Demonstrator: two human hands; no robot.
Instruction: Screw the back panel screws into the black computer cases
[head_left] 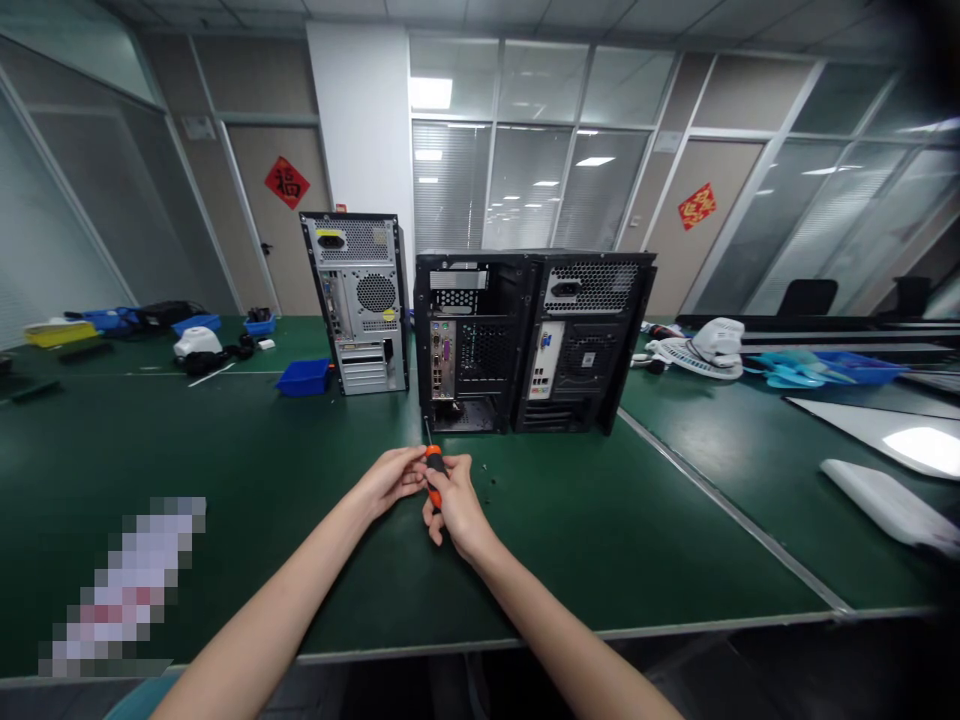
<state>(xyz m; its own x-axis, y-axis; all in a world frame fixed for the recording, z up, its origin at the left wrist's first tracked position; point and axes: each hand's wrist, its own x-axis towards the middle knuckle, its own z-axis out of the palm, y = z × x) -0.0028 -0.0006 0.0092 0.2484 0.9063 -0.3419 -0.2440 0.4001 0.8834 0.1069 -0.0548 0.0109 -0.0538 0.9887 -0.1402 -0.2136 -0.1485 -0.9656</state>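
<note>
My right hand (459,505) is wrapped round the handle of an orange and black screwdriver (434,457). The thumb and fingers of my left hand (396,478) close on the front end of that handle. The thin shaft points away from me, and its tip is at the lower left corner of a black computer case (491,415) standing upright with its rear panel towards me. Whether the tip sits in a screw is too small to tell. Several tiny dark screws (493,482) lie on the green table to the right of my hands.
A second black computer case (585,350) adjoins on the right; a silver-backed one (366,300) stands left. Beside it is a blue tray (304,377). White plastic parts (709,350) and a blue bin (862,367) lie right. A metal strip (720,500) crosses the green table (600,560).
</note>
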